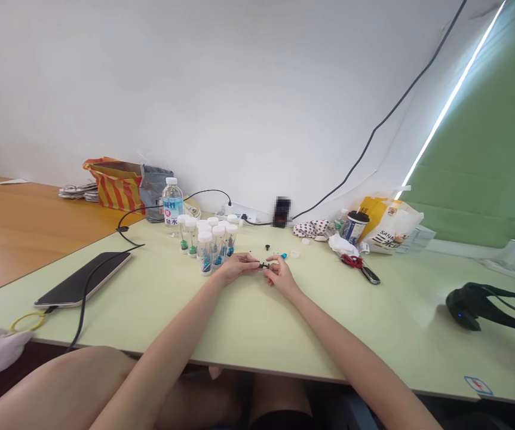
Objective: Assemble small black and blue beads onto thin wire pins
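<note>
Over the middle of the table, my left hand (238,267) pinches one end of a small black part (263,265). The fingers of my right hand (281,277) close on the other end; its exact kind is too small to make out. Just beyond the hands lie a small black piece (267,246), a shiny blue piece (284,255) and a clear ring (294,254). Beside my left hand stand several clear tubes (205,254) with white caps, upright in a cluster, holding blue, green or grey items.
A water bottle (172,209) stands behind the tubes. On the left lie a tablet-like device (82,279) and a black cable (88,286). To the right are red-handled scissors (351,261), a lidded cup (355,227), a bag (394,227) and a black headset-like device (468,306).
</note>
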`<control>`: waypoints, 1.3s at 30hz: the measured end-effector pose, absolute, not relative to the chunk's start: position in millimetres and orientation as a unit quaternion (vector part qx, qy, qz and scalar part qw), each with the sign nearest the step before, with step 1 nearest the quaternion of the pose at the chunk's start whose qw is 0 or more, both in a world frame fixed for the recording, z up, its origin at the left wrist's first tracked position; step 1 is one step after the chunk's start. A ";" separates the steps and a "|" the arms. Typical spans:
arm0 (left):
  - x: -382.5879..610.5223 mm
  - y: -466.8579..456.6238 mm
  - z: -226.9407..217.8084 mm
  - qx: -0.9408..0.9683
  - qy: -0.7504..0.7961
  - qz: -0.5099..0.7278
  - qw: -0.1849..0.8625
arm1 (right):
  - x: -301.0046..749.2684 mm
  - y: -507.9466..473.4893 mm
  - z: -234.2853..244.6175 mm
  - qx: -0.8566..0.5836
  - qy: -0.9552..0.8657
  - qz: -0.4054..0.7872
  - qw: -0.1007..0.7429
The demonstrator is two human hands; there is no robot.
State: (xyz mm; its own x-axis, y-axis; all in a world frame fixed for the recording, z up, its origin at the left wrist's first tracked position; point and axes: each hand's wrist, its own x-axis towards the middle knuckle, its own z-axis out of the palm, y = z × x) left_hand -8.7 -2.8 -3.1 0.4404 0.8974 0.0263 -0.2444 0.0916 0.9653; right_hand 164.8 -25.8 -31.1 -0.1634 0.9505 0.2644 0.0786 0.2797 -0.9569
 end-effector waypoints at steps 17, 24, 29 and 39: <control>-9.8 -1.3 -5.0 0.529 0.302 0.418 0.674 | 167.7 -29.6 -23.9 -0.403 -0.643 0.404 0.511; -9.6 0.8 -6.1 0.527 0.310 0.423 0.669 | 166.9 -27.1 -29.8 -0.424 -0.642 0.411 0.489; -9.6 -1.6 -3.4 0.526 0.318 0.418 0.669 | 166.9 -22.5 -31.2 -0.447 -0.633 0.412 0.480; -9.8 -1.8 -4.1 0.529 0.313 0.416 0.670 | 167.4 -30.2 -24.8 -0.417 -0.661 0.361 0.509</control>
State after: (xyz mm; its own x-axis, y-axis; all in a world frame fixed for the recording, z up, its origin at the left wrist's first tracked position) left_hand -9.8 -1.8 -4.1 0.4580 0.8887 0.0204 -0.2264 0.0944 0.9694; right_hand 167.4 -30.2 -24.8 -0.1336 0.9183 0.3728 0.1833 0.3926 -0.9013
